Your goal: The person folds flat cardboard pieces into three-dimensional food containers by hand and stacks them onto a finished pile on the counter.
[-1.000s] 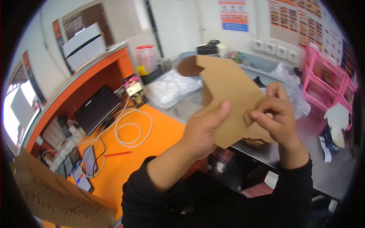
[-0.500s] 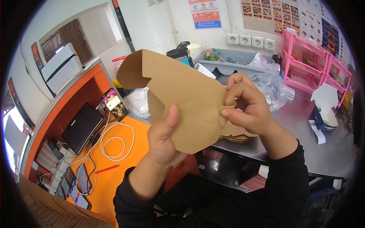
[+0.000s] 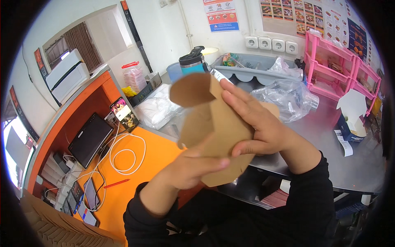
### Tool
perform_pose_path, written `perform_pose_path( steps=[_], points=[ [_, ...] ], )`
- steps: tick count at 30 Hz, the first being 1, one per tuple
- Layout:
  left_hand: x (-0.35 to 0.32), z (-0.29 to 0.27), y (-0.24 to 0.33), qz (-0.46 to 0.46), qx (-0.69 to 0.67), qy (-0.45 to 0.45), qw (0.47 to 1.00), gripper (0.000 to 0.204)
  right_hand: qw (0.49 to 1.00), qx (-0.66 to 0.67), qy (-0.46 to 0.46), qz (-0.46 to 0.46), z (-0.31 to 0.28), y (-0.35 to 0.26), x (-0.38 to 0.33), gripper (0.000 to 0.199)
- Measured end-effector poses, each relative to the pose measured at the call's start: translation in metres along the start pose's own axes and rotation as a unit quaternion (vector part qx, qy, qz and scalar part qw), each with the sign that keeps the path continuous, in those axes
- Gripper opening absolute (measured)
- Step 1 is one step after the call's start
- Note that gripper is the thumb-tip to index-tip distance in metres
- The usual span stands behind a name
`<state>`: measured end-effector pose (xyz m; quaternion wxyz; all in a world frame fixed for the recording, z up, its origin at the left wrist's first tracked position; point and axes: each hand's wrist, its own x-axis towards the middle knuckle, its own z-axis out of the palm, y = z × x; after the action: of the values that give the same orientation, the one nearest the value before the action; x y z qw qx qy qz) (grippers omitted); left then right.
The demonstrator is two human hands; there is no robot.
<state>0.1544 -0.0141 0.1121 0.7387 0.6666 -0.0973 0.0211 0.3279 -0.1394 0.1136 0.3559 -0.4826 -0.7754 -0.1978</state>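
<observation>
A partly folded brown cardboard food box is held up in front of me, its side panels raised and a rounded flap standing at the far left. My left hand grips its near left side, thumb pointing right across the cardboard. On the other side, my right hand presses long, nearly straight fingers along the far right panel, with the thumb on the near face. Some of the fingers are hidden behind the board. Another bit of brown cardboard shows just behind the right hand.
A steel table stretches right, with clear plastic bags, a grey tray, a pink rack and a dark blue box. An orange desk at left carries phones, cables and a red pen. Stacked cardboard stands lower left.
The box has turned and shifted right and downward, and its sides now stand up. My right hand went from pinching an edge to lying along the side panel; my left hand moved lower.
</observation>
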Motion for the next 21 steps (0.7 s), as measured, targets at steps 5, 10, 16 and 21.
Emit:
perform_pose_path(
  steps=[5,10,16,21],
  points=[
    [0.007,0.000,-0.002,-0.096,-0.058,-0.053,0.992,0.055,0.973,0.209,0.009,0.099,0.008,0.001,-0.004,0.075],
    [0.007,-0.005,-0.007,-0.081,-0.058,-0.012,0.995,0.050,0.819,0.504,0.046,0.272,0.023,-0.003,-0.011,0.056],
    [0.010,-0.005,-0.005,-0.130,-0.084,0.020,0.988,0.056,0.761,0.564,0.004,0.321,0.011,-0.006,-0.016,0.028],
    [0.011,-0.019,-0.027,0.061,-0.320,-0.186,0.927,0.068,0.786,0.484,0.228,0.310,0.000,-0.019,0.001,0.025]
  ],
)
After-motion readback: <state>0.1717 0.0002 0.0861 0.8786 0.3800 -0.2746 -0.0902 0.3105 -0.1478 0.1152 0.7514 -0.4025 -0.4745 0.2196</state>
